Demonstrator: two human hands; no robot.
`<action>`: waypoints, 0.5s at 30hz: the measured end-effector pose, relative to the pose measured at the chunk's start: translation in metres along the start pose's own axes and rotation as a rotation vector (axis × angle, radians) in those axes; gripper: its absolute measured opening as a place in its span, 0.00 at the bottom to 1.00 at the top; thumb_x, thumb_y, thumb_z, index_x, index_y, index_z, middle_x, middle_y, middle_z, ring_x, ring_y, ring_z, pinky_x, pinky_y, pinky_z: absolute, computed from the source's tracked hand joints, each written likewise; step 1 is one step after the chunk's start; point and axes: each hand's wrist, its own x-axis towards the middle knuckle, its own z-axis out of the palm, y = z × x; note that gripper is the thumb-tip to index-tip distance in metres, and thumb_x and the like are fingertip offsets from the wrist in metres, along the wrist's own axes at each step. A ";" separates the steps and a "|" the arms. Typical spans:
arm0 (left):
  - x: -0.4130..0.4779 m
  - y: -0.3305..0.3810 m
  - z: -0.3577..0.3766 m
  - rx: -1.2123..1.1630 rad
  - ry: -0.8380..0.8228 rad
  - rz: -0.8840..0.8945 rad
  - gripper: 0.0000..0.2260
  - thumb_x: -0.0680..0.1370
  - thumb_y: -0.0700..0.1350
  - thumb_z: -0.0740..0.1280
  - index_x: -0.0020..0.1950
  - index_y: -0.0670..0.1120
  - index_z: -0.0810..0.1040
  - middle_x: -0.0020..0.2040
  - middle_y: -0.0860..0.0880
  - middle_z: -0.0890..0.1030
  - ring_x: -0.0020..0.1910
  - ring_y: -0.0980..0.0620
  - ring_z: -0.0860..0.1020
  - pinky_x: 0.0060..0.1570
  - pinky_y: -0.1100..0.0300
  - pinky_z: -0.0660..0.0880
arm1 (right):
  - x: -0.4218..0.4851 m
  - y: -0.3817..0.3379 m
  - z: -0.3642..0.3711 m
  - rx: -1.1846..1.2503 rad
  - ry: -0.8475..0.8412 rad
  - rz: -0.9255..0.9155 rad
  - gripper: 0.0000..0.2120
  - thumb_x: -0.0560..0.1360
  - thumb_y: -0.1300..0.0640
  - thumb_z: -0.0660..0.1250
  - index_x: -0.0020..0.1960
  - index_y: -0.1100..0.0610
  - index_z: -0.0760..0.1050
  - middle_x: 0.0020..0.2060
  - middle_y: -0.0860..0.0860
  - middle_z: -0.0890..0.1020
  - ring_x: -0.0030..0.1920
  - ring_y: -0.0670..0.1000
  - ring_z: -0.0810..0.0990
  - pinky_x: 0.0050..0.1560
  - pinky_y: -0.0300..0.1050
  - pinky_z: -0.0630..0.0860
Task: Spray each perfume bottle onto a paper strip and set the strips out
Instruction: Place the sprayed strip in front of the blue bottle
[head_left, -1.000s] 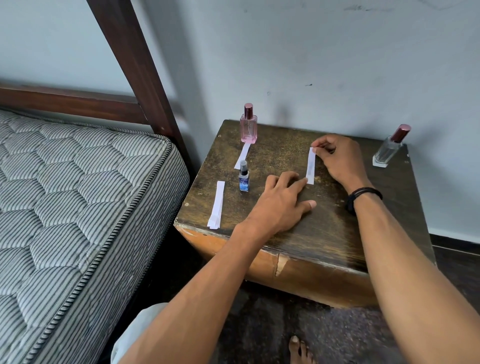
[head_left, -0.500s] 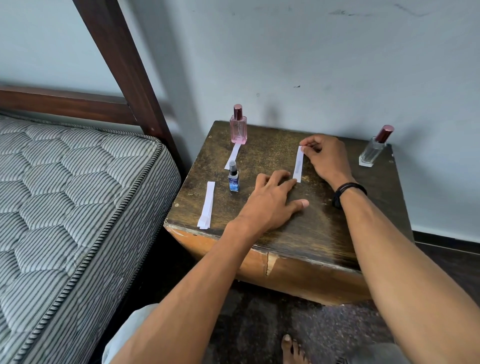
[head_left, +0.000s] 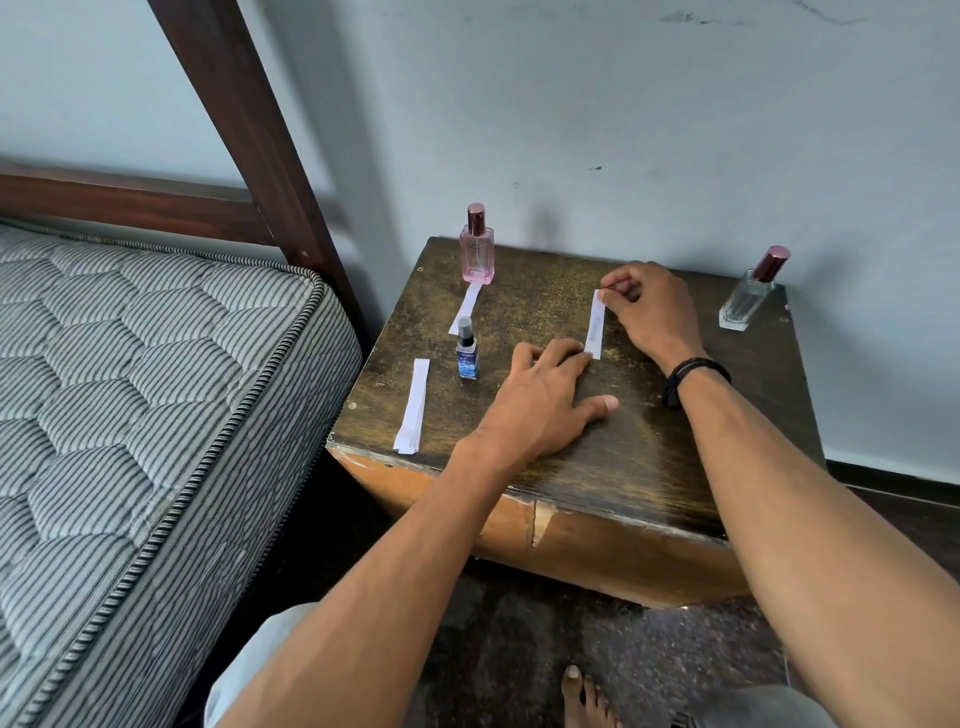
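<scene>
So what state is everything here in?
Pink glass perfume bottle: upright, capped.
Small blue spray bottle: upright.
Clear glass bottle, maroon cap: upright, capped.
White paper strip before pink bottle: flat.
Middle white paper strip: flat, held at both ends.
Stack of white strips: lying loose.
Left hand: flat, pressing middle strip's near end.
Right hand: pinching its far end.

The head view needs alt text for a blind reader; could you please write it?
On a wooden table, the right hand pinches a paper strip's far end while the left hand presses its near end. A pink bottle, blue bottle, clear bottle and more strips sit nearby.
</scene>
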 end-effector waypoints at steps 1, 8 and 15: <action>0.000 0.000 0.000 -0.001 -0.001 0.000 0.30 0.80 0.62 0.63 0.77 0.46 0.67 0.76 0.52 0.65 0.68 0.43 0.60 0.72 0.51 0.59 | 0.000 0.000 0.000 0.000 0.001 0.002 0.03 0.78 0.53 0.73 0.51 0.49 0.83 0.45 0.45 0.82 0.43 0.43 0.78 0.43 0.37 0.71; -0.001 0.001 0.000 0.000 0.013 -0.006 0.30 0.80 0.61 0.63 0.77 0.45 0.67 0.76 0.51 0.66 0.68 0.44 0.60 0.72 0.51 0.59 | 0.000 0.000 0.001 -0.042 -0.009 -0.008 0.02 0.78 0.51 0.73 0.49 0.49 0.84 0.47 0.46 0.80 0.41 0.42 0.77 0.47 0.42 0.73; -0.003 0.004 -0.003 -0.011 0.024 -0.016 0.30 0.81 0.60 0.64 0.77 0.43 0.67 0.75 0.51 0.65 0.68 0.44 0.60 0.72 0.53 0.59 | -0.001 0.000 0.001 -0.038 -0.003 -0.031 0.02 0.78 0.50 0.73 0.51 0.46 0.82 0.45 0.44 0.77 0.39 0.39 0.75 0.46 0.43 0.73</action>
